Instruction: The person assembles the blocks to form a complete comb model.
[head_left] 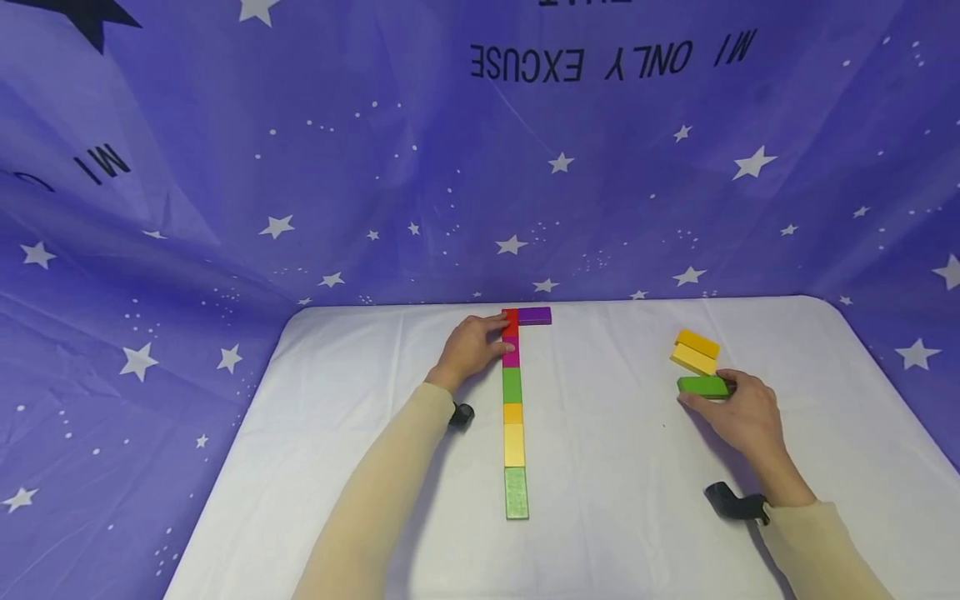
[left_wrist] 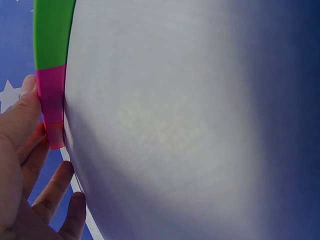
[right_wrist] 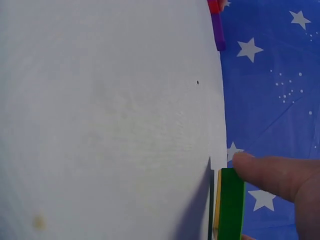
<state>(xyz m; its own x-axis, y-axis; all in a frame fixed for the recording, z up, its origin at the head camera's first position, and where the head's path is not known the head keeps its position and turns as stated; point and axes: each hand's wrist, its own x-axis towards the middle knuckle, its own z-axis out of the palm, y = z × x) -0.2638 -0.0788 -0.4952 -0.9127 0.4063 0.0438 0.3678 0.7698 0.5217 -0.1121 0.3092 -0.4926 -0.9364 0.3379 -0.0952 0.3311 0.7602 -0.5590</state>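
Observation:
My left hand (head_left: 470, 346) rests its fingertips and thumb along the red block (head_left: 511, 327) and the magenta block (head_left: 511, 353); other fingers spread loosely in the left wrist view. Those two head a straight column that runs toward me through a green block (head_left: 512, 385), an orange block (head_left: 513, 413), a yellow block (head_left: 514, 445) and a pale green block (head_left: 516, 493). A purple block (head_left: 535, 316) lies crosswise, touching the red one's right side. Off to the right, my right hand (head_left: 750, 410) pinches another green block (head_left: 702, 387) between thumb and fingers.
Just beyond the right hand, an orange block (head_left: 699, 342) and a yellow block (head_left: 693, 359) lie side by side at a slant. A white cloth covers the table (head_left: 600, 467). Behind it hangs a blue starry curtain (head_left: 480, 167). Black wrist-camera mounts (head_left: 737, 503) stick out below the hands.

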